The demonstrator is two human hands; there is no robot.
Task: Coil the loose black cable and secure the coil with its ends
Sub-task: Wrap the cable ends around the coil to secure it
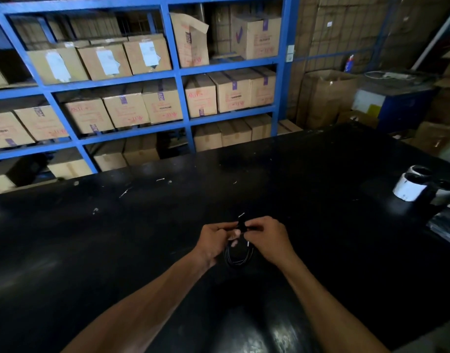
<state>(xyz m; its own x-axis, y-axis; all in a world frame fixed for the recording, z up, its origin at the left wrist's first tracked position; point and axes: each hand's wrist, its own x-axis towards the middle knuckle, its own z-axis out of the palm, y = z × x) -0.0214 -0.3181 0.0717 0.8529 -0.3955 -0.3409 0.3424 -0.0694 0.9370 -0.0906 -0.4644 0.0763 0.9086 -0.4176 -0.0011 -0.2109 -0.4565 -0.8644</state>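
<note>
A thin black cable (238, 258) hangs in a small coil of several loops between my two hands, above the black table (142, 238). My left hand (215, 238) pinches the top of the coil from the left. My right hand (267, 236) grips it from the right, fingers closed around the cable's end part at the top. A short black end piece (241, 224) sticks up between the fingertips. The coil is dark against the dark table, so its lower edge is hard to make out.
White rolls of labels or tape (410, 189) stand at the table's right edge, with dark packets (448, 225) beside them. Blue shelving (178, 72) full of cardboard boxes fills the back. Small white scraps (124, 192) lie on the table's far side.
</note>
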